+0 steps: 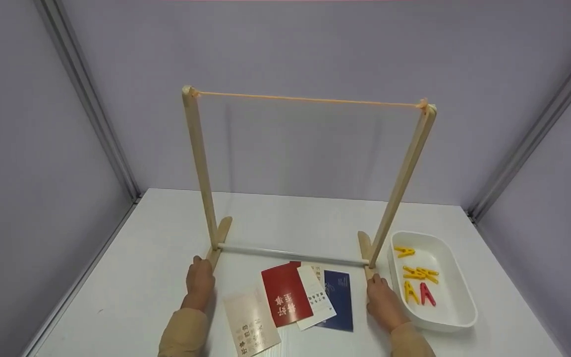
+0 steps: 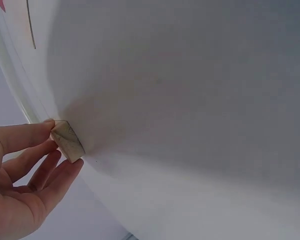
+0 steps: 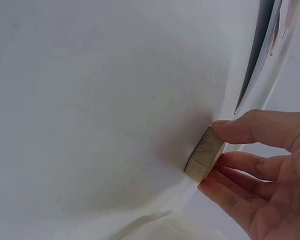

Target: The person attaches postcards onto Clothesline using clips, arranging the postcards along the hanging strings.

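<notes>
Left hand [image 1: 200,278] at seven o'clock on the wooden frame [image 1: 200,168], right hand [image 1: 383,301] at five: each grip, mostly closed, pinches a foot [image 2: 69,142].

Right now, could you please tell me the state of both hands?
Left hand: holding the near end of the left wooden foot.
Right hand: holding the near end of the right wooden foot.

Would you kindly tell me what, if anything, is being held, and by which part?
The left hand and right hand pinch the pale wooden frame by the near ends of its feet, one each.
</notes>
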{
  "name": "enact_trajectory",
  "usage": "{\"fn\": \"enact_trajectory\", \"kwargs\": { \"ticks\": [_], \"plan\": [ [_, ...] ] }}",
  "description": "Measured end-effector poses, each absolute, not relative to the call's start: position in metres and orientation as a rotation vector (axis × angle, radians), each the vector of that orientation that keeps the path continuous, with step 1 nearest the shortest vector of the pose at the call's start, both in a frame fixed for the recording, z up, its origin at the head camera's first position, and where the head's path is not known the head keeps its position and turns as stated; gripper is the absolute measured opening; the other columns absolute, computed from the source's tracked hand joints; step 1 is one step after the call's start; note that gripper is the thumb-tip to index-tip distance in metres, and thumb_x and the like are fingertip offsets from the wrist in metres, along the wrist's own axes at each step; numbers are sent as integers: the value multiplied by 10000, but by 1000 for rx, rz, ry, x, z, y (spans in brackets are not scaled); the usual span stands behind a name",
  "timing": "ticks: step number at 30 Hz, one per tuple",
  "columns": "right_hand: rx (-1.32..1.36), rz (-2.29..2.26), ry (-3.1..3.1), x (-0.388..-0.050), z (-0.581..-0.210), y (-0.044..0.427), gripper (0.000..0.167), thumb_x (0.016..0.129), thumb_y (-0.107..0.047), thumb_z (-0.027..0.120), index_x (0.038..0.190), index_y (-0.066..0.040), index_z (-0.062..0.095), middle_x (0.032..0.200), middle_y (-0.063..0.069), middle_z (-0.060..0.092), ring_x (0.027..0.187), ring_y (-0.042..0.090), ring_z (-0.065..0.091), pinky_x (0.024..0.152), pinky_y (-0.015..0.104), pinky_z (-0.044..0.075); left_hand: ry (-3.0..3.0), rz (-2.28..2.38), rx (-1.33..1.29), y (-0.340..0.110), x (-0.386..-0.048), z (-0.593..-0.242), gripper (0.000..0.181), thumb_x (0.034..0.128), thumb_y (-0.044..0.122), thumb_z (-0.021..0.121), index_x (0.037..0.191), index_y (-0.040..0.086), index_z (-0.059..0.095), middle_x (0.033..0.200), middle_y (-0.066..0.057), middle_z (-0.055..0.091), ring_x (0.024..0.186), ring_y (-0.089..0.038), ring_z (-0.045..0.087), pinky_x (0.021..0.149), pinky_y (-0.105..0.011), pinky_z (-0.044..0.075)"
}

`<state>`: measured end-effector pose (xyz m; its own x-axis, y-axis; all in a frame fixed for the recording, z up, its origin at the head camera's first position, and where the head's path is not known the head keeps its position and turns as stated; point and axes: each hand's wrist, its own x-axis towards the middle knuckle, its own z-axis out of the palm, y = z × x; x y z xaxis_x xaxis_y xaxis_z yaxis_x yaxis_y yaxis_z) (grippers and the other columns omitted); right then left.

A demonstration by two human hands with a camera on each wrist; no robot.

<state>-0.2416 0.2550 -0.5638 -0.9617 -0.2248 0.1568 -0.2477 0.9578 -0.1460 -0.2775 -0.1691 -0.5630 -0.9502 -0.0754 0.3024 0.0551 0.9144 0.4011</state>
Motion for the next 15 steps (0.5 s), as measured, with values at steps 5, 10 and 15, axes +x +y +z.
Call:
{"fn": "enact_trajectory", "kwargs": {
  "ticks": [5,10,15],
  "plan": [
    [369,234,-2958,-242,-563,256,318,697,93,657,988,142,539,931,189,478,809,316,504,690,444,475,-2698,-714,21,-168,-269,-562,113,717,-139,609,662,-81,529,743,-169,454,577,-262,439,525,-395,408],
    [366,216,-2950,-244,-563,256,371,682,79,689,1013,149,538,982,232,499,842,334,515,724,444,477,-2676,-752,52,-166,-264,-563,96,719,-137,574,683,-78,507,744,-157,432,589,-264,406,522,-385,381],
    [333,217,-2994,-246,-562,256,397,696,65,698,1046,151,532,1035,255,496,883,343,515,765,451,473,-2689,-618,44,-164,-260,-564,83,695,-170,612,743,-152,548,750,-190,451,588,-305,470,520,-410,427]
  ]
}}
